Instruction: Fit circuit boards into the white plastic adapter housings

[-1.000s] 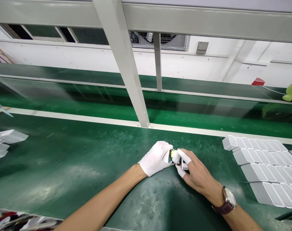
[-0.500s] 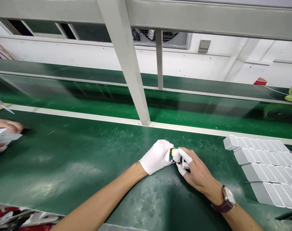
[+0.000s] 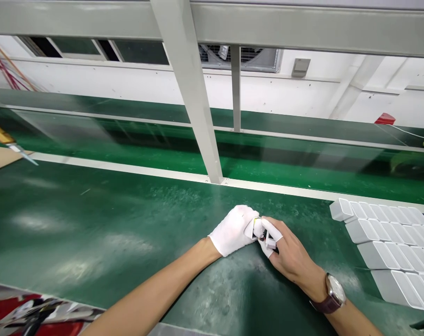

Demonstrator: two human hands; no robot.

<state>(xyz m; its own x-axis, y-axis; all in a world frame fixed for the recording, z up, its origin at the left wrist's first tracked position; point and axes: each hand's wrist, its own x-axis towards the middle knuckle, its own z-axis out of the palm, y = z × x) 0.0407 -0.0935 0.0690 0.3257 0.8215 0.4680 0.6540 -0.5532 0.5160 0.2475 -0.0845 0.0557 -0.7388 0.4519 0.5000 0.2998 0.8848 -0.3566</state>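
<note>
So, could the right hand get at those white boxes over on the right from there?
Probably yes: the right hand is on the same side as the white boxes, with no obstacle visible between them, though it may need to release the small white part first.

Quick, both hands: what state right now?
Left hand: closed, holding a white casing.
Right hand: closed, pinching a small white part at the casing.

Bright light, whitish glare (patchy) on green tabletop (image 3: 128,210), detail between fingers (image 3: 274,230) perhaps soft

txt/labels/nos.: none legible | watch dial (image 3: 337,286): too sm. to read
</note>
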